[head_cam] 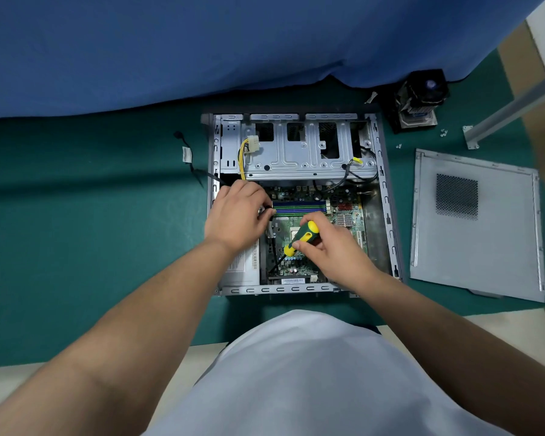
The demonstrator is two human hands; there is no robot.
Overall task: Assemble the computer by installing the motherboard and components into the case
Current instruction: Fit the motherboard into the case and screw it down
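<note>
An open grey computer case (386,196) lies flat on a green mat. A green motherboard (299,193) with blue memory slots sits inside it. My right hand (331,250) is closed around a green and yellow screwdriver (301,237), whose dark shaft slants down-left to the board's near-left corner. My left hand (238,215) rests over the case's left side, fingers pinched on black cables (269,212) at the board's left edge. A silver power supply (243,265) lies partly under my left wrist. The metal drive cage (299,152) fills the far half of the case.
The removed side panel (479,225) lies to the right of the case. A CPU cooler with fan (420,99) stands at the far right, with small screws (443,132) near it. A loose black cable (188,155) lies left of the case. Blue cloth (202,42) covers the back.
</note>
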